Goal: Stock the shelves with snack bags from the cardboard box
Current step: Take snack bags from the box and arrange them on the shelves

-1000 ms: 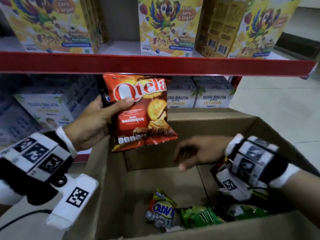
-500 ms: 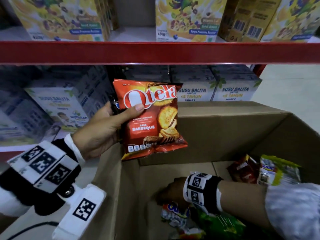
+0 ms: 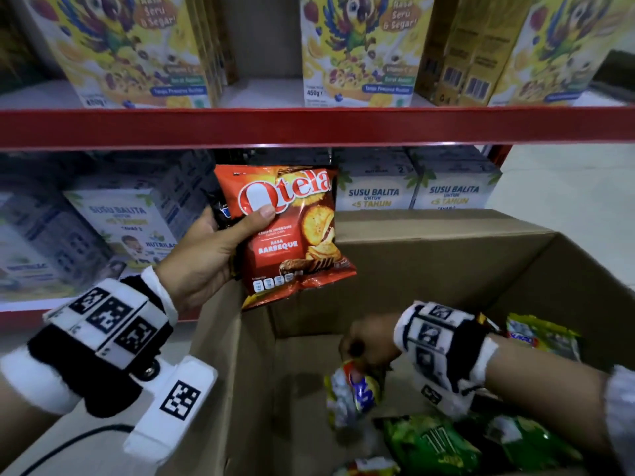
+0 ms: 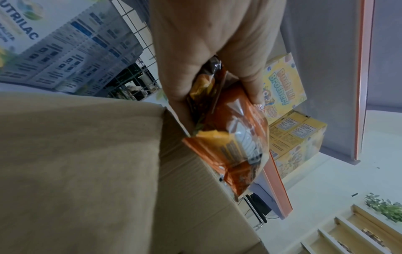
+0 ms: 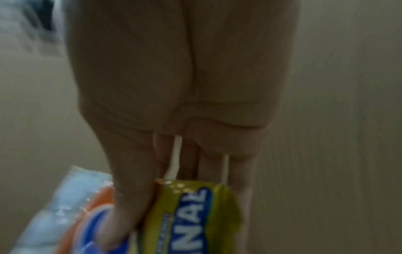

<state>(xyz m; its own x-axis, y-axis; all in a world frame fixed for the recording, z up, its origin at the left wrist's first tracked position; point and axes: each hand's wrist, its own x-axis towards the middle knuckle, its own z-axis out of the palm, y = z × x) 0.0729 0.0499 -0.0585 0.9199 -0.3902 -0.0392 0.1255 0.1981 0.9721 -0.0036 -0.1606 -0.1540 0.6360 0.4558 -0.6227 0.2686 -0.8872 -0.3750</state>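
My left hand point(image 3: 237, 225) grips a red Qtela barbeque snack bag point(image 3: 292, 235) upright, thumb on its front, above the near-left corner of the open cardboard box point(image 3: 429, 262). A dark packet edge point(image 3: 222, 211) shows behind the bag. In the left wrist view the fingers point(image 4: 180, 89) curl round the bag's point(image 4: 234, 137) edge. Down inside the box, my right hand point(image 3: 364, 345) pinches a yellow and white snack bag point(image 3: 354, 393) by its top. The right wrist view shows thumb and fingers point(image 5: 135, 189) clamped on that yellow bag point(image 5: 191, 214).
A red shelf edge point(image 3: 309, 127) runs across above the hands, with yellow cereal boxes point(image 3: 357, 49) on top. Milk cartons point(image 3: 412, 194) fill the lower shelf behind the box. A green bag point(image 3: 429, 444) and a yellow-green bag point(image 3: 543, 334) lie in the box.
My right hand went down into the box, took hold of the yellow bag and has lifted it slightly. The left hand has kept the Qtela bag in about the same place.
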